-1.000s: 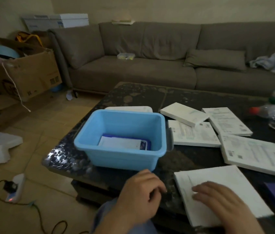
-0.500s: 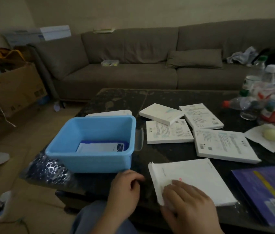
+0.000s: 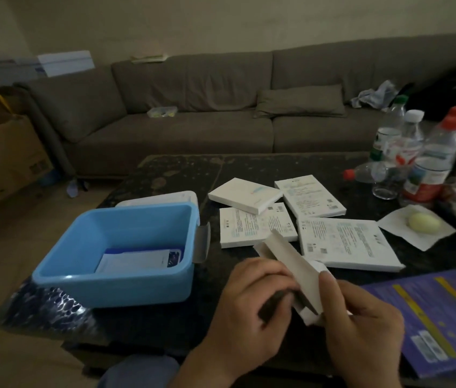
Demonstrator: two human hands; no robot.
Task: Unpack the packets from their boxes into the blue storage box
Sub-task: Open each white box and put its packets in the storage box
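Both hands hold a flat white box (image 3: 294, 264) lifted off the dark table, tilted on edge with a flap standing open at its far end. My left hand (image 3: 252, 306) grips its left side; my right hand (image 3: 361, 331) grips its right side with the thumb on top. The blue storage box (image 3: 81, 278) stands to the left on the table, with one blue-and-white packet (image 3: 137, 259) lying flat inside. Several more flat white boxes (image 3: 344, 242) lie on the table beyond my hands.
A purple book (image 3: 433, 317) lies at the right front. Plastic bottles (image 3: 431, 158) and a glass stand at the far right, beside a pale round thing on a white napkin (image 3: 417, 228). A white lid (image 3: 165, 198) lies behind the blue box. A grey sofa (image 3: 193, 121) runs along the back.
The white box lay flat on the table under my right hand; now both hands have lifted it, turned it on edge, and a flap at its far end stands open. The view shifted right.
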